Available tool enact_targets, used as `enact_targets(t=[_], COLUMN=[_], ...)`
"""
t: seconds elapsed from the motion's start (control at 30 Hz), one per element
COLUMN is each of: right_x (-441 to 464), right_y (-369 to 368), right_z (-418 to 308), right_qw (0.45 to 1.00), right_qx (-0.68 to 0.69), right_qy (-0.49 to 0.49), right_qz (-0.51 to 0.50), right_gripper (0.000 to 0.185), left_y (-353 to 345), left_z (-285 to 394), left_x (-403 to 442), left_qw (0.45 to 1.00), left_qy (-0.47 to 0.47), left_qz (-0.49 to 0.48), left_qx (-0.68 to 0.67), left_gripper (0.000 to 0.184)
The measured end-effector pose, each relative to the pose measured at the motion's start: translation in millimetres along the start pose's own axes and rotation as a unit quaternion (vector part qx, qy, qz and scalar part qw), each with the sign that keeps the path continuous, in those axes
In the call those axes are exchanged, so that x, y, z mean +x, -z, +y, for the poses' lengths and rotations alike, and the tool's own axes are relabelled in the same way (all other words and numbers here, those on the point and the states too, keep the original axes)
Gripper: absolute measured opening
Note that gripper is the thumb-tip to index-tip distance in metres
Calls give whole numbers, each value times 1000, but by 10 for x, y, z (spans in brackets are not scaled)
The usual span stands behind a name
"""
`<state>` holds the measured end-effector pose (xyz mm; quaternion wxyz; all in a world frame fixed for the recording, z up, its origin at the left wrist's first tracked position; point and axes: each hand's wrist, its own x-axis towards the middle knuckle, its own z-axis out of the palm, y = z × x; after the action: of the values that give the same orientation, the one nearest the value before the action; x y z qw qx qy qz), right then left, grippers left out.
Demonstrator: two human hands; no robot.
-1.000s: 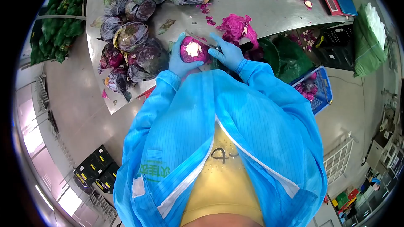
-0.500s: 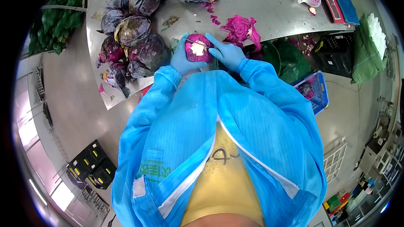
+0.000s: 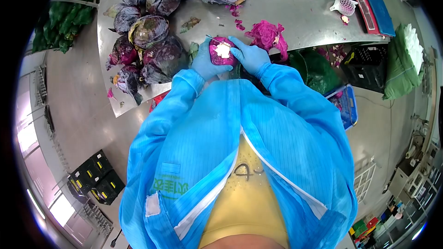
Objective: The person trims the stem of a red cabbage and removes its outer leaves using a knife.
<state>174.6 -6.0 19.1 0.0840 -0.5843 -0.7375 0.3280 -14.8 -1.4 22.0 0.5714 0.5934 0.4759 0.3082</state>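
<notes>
A trimmed purple cabbage [image 3: 221,51] with a pale cut base facing up sits between my hands near the table's front edge. My left hand [image 3: 206,61], in a blue glove, is wrapped round its left side. At its right side is my gloved right hand [image 3: 251,57], closed on a knife whose thin blade [image 3: 216,39] lies across the top of the cabbage; the handle is mostly hidden by the fingers. Loose magenta leaves [image 3: 266,36] lie just beyond my right hand. Several untrimmed cabbages [image 3: 161,57] are piled to the left.
On the steel table [image 3: 295,18] are leaf scraps, a white mesh cup [image 3: 344,5] and red and blue trays [image 3: 376,11]. Right of the table edge are a green net bag [image 3: 316,71], a black crate [image 3: 367,64], a blue basket [image 3: 349,106] and a green sack [image 3: 400,71].
The view has shifted, so the table things appear lower and further right. The knife blade has moved from the cabbage's upper right across to its upper left. Both hands keep their hold.
</notes>
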Motion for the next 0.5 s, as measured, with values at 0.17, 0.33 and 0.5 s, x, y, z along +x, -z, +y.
enact_targets(t=[0.17,0.33,0.5], right_x=[39,12,37], right_y=[-31,-54,104], right_z=[27,-62,-45], right_qw=[1000,996,998], right_qx=[4,37,29], right_qy=[-5,-75,-46], right_qz=[3,16,-10], right_gripper=[52,52,52], left_y=[38,58,-6], left_z=[-96,-266,-147], left_x=[36,67,36], left_qw=[977,972,955], left_qy=[-16,-10,17], left_qz=[42,50,57], left_qx=[211,230,291], left_gripper=[99,117,123])
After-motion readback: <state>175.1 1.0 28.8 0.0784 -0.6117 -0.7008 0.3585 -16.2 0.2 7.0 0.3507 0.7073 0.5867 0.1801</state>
